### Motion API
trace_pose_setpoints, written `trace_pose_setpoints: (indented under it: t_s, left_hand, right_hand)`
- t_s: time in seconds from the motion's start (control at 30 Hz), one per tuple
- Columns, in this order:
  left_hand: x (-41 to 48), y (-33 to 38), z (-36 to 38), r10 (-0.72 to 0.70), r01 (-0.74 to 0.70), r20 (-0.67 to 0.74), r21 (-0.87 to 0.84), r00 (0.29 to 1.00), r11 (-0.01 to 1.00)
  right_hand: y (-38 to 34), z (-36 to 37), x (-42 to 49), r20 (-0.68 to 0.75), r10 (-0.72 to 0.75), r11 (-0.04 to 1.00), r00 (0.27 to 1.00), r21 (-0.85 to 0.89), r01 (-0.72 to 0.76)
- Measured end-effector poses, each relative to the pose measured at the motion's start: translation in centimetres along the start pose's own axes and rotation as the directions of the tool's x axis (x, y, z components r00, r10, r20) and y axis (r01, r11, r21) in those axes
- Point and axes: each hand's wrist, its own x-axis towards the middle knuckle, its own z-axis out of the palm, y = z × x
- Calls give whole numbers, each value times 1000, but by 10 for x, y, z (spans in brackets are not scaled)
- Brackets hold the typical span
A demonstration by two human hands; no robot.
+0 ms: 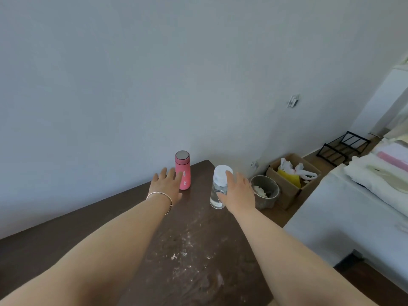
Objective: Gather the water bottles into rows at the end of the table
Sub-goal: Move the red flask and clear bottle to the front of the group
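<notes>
A pink bottle (183, 171) with a silver lid stands upright near the far end of the dark wooden table (99, 221), close to the wall. My left hand (166, 186) is beside it with fingers spread, fingertips touching or nearly touching its side, not gripping. A clear bottle (218, 191) with a white cap stands upright near the table's right edge. My right hand (239, 193) is at its right side, fingers apart, thumb in front of the bottle; it does not hold it.
Beyond the table's right edge, on the floor, stand a grey bin (266, 191), a cardboard box (291, 180) with plastic bags and a black wire rack (343, 146). A bed (344, 217) with folded bedding lies at the right. White smears mark the tabletop.
</notes>
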Motion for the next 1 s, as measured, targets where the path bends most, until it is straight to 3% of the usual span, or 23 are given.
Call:
trace_pose_setpoints:
  t_s: [0.27, 0.5, 0.73, 1.0]
  left_hand:
    - [81, -4, 6, -208, 194, -27, -257, 978, 947]
    - [128, 0, 22, -346, 335, 91, -562, 934, 756]
    - [143, 8, 42, -418, 319, 91, -794, 904, 517]
    - [118, 8, 44, -389, 263, 47, -810, 920, 524]
  right_hand:
    - [9, 36, 54, -9, -11, 981, 1000, 193, 13]
    - [18, 52, 65, -13, 3, 958, 1000, 286, 1]
    - [21, 57, 69, -37, -6, 942, 999, 336, 18]
    - [19, 51, 65, -5, -6, 937, 1000, 350, 7]
